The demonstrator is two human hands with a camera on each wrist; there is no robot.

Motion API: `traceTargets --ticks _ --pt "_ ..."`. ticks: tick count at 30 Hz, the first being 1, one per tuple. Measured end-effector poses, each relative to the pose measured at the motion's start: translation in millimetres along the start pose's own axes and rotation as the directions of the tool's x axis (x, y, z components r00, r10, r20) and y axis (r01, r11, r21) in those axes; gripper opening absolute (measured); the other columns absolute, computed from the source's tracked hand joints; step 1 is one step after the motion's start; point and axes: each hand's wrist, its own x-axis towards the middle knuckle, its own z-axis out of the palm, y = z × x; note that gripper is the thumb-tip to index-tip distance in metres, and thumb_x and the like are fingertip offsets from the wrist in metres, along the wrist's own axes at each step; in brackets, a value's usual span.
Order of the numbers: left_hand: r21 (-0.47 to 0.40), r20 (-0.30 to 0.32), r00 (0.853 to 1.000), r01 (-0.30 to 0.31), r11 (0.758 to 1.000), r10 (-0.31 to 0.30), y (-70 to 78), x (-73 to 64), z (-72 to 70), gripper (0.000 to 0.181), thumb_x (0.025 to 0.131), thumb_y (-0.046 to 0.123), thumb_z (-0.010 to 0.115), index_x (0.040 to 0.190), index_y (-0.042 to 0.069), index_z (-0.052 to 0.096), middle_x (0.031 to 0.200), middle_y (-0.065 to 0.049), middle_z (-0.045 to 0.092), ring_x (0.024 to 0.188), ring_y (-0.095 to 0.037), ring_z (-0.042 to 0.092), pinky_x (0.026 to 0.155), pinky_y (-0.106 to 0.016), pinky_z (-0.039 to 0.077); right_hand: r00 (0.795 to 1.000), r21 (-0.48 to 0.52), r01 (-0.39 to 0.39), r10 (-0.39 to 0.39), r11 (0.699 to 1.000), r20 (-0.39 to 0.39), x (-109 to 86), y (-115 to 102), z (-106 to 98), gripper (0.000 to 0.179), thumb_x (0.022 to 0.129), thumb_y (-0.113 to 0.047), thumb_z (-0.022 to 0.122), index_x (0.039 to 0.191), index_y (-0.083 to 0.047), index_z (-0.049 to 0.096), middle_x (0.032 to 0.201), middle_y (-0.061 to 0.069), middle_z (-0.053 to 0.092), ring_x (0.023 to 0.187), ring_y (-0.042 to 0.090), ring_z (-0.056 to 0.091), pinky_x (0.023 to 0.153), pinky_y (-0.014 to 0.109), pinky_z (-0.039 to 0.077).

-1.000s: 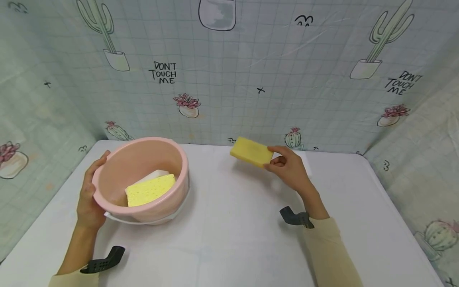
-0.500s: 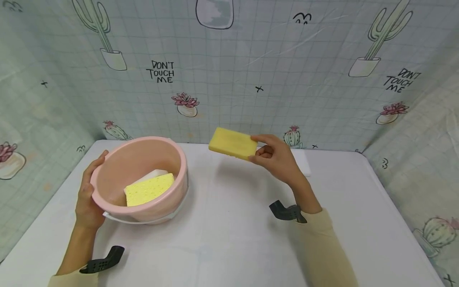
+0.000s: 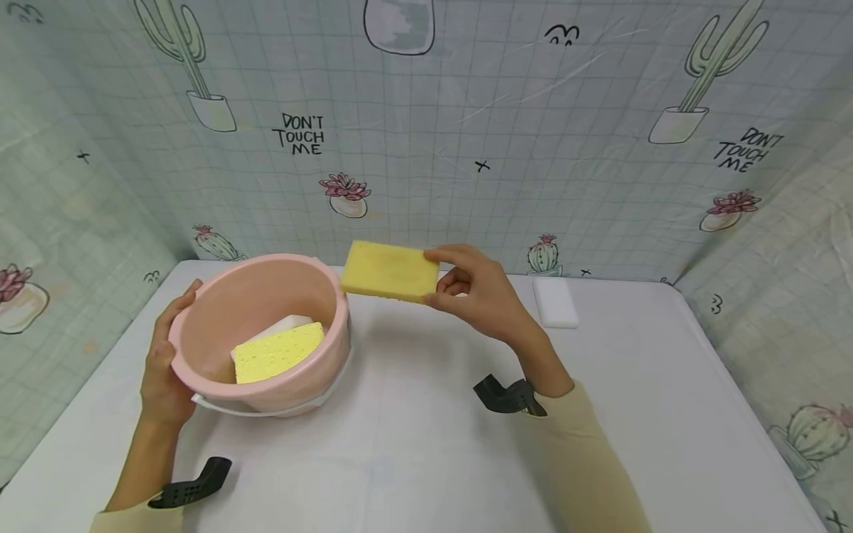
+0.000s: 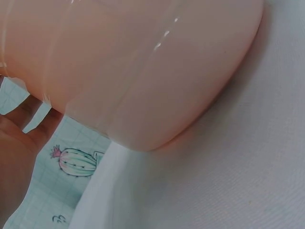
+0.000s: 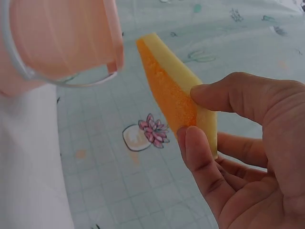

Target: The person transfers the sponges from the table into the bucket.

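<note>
A pink bucket (image 3: 320, 377) with a white handle stands at the left of the table. My left hand (image 3: 166, 363) holds its left side near the rim; in the left wrist view, fingers (image 4: 45, 126) touch the outer wall. Inside the bucket lie a yellow sponge (image 3: 280, 353) and a white block (image 3: 293, 321) partly hidden behind it. My right hand (image 3: 483, 296) pinches another yellow sponge (image 3: 389, 271) by its right end, above the table. That sponge's left end overlaps the bucket's right rim in the head view. The right wrist view shows its orange face (image 5: 169, 88) and a gap to the bucket.
A white rectangular block (image 3: 555, 302) lies flat at the back right of the white table (image 3: 413, 444). Printed cloth (image 3: 426, 148) hangs behind the table and along both sides. Each wrist wears a black mount (image 3: 509, 396).
My right hand has carried the sponge leftward to the bucket's rim, uncovering the white block at the back right. The left hand and bucket have stayed in place.
</note>
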Motion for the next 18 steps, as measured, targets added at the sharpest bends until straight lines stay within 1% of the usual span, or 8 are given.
traceTargets --ticks 4,9,18 --pt "0.001 0.002 1.000 0.003 1.000 -0.003 -0.3 -0.3 0.9 0.057 0.093 0.022 0.038 0.147 0.008 0.031 0.157 -0.008 0.016 0.137 -0.022 0.026 0.103 -0.025 0.036 1.000 -0.007 0.023 -0.023 1.000 0.008 3.8 -5.3 3.0 0.053 0.077 -0.006 0.079 0.126 -0.006 0.061 0.123 0.002 0.055 0.080 0.016 0.062 0.074 0.028 0.055" --pt "-0.008 0.004 1.000 -0.007 1.000 0.007 -0.3 -0.7 0.9 0.057 0.093 0.021 0.038 0.147 0.007 0.031 0.157 -0.008 0.016 0.137 -0.022 0.026 0.103 -0.026 0.035 0.999 -0.004 0.041 -0.041 0.999 0.024 9.6 -15.8 8.1 0.053 0.076 -0.005 0.080 0.126 -0.004 0.061 0.126 0.002 0.054 0.081 0.015 0.062 0.074 0.027 0.055" --pt "-0.007 0.005 1.000 -0.018 1.000 0.018 -0.8 -1.4 0.6 0.056 0.093 0.022 0.038 0.147 0.007 0.032 0.157 -0.009 0.016 0.137 -0.023 0.026 0.103 -0.026 0.035 0.990 -0.012 0.094 -0.092 0.996 0.109 22.1 -32.6 29.8 0.054 0.076 -0.008 0.080 0.126 -0.001 0.060 0.123 0.004 0.054 0.077 0.012 0.062 0.073 0.024 0.055"
